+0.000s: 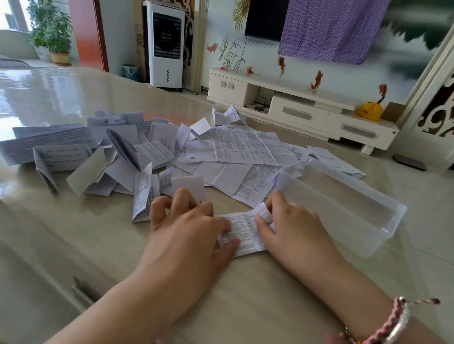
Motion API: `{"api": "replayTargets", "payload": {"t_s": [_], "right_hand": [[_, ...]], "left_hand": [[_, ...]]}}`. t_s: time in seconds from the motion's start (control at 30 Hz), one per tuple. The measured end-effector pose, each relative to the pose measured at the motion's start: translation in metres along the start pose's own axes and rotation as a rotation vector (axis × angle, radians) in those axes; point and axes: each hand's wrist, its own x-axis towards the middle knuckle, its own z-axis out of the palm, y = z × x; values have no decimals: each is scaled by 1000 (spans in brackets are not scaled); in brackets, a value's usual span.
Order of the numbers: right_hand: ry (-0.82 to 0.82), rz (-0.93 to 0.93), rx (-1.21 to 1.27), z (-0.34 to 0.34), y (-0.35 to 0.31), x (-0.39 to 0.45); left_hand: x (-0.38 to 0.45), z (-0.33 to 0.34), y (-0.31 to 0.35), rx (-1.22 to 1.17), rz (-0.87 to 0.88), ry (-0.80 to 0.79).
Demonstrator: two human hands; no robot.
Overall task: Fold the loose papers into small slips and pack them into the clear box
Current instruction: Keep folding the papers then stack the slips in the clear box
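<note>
Both hands work one printed paper (246, 233) lying on the table (57, 241) near its front edge. The left hand (190, 230) pinches the paper's left end between thumb and forefinger, its other fingers curled. The right hand (294, 229) lifts and pinches the right end. The clear box (351, 206) stands just right of it, holding nothing. Loose and folded papers (141, 156) lie heaped behind.

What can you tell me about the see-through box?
The clear box looks like thin plastic, long and rectangular with rounded corners and a flared rim. It has no lid on and looks empty. It sits upright on the table, angled, right of the right hand, its far end overlapping loose papers.
</note>
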Motion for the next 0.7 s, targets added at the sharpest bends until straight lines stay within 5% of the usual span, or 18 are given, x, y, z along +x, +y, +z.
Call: {"api": "replayTargets", "payload": {"t_s": [0.33, 0.7], "right_hand": [[-87, -230, 36, -9, 6, -13], [-260, -138, 59, -28, 21, -15]], "left_hand": [[6, -2, -6, -38, 27, -60], [12, -19, -13, -43, 13, -338]]}}
